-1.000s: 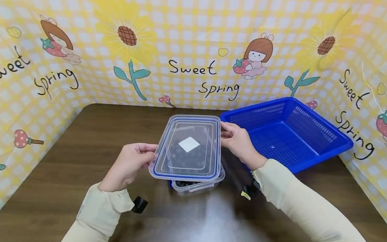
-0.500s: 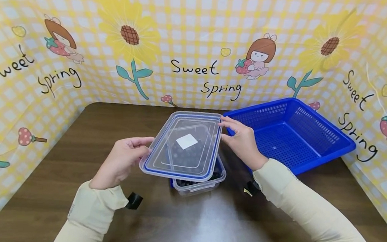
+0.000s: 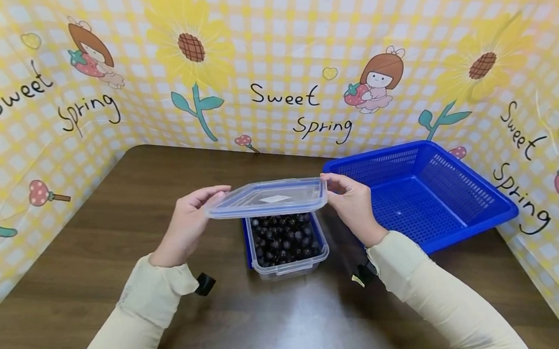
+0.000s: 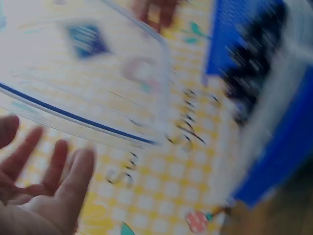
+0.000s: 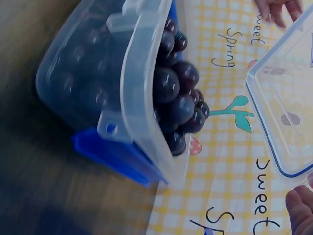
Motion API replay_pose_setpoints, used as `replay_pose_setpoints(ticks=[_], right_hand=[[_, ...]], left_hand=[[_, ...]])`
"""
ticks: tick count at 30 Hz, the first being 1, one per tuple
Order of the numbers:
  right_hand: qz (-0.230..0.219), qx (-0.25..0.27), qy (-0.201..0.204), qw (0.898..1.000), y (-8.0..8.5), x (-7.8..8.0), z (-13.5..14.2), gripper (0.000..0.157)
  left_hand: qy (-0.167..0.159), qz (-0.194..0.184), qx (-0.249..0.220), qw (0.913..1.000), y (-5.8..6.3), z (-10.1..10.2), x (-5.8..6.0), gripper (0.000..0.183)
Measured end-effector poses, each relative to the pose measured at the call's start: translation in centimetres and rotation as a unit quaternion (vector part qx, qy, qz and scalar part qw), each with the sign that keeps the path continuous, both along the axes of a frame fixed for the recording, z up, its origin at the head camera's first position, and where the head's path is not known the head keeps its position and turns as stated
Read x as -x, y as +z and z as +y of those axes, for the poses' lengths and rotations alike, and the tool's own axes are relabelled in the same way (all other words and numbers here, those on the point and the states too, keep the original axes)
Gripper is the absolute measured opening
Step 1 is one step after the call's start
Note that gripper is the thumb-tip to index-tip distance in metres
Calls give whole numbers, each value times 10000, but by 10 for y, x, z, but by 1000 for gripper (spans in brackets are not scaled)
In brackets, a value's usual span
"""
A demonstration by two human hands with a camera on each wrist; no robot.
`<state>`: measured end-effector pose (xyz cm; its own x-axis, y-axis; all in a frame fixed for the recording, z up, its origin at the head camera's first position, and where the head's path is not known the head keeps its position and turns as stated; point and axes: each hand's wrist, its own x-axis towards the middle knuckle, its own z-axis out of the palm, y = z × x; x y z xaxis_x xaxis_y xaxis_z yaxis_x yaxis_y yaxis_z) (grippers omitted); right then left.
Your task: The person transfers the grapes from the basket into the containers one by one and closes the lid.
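In the head view, a clear lid (image 3: 242,201) with a blue seal and a white label hangs tilted above a clear food container (image 3: 291,269). My left hand (image 3: 183,227) pinches its left edge; the left wrist view is blurred there, with the other fingers (image 4: 76,176) spread apart. My right hand (image 3: 352,207) pinches the lid's right edge between thumb and fingers. Dark round grape-like fruit (image 3: 284,239) fills the container. A blue clip flap (image 5: 115,159) hangs unlatched on the container's side in the right wrist view.
A blue perforated basket (image 3: 468,231) stands on the brown table (image 3: 93,225) to the right of the container. A yellow checked cloth (image 3: 294,43) with printed flowers and lettering closes in the back and sides.
The lid has tipped so that it appears nearly edge-on, uncovering the fruit to the head view. My left hand moved left, then back right and slightly farther from me. The container stayed in place.
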<state>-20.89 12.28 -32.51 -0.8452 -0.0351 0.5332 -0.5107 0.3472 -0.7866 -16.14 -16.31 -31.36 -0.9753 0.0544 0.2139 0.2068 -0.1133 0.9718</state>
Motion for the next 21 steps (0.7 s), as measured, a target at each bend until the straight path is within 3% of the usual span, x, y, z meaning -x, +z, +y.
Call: replay_pose_setpoints(ticks=[2,5,9,15,21], right_hand=[[-451,252,65,9986,0,-1,-1,23],[-1112,629,117,9917,0,-3,-1,25],[-1447,819,53,9861,0,-1,-2,29],[-1290,702,-215,9889,-3,2,0,30],[-1205,880,-426,9879,0,-1,-5,35]], left_hand=[[313,630,367,9968,-9,3,5,26],[656,1495,997,9815,-21,3,10,33],[1024,1989,1709,9595,-28,6,19,40],[1328,2164,1275,9588,-26,21,30,34],[1834,2686,929,9411,-31,32,37,22]])
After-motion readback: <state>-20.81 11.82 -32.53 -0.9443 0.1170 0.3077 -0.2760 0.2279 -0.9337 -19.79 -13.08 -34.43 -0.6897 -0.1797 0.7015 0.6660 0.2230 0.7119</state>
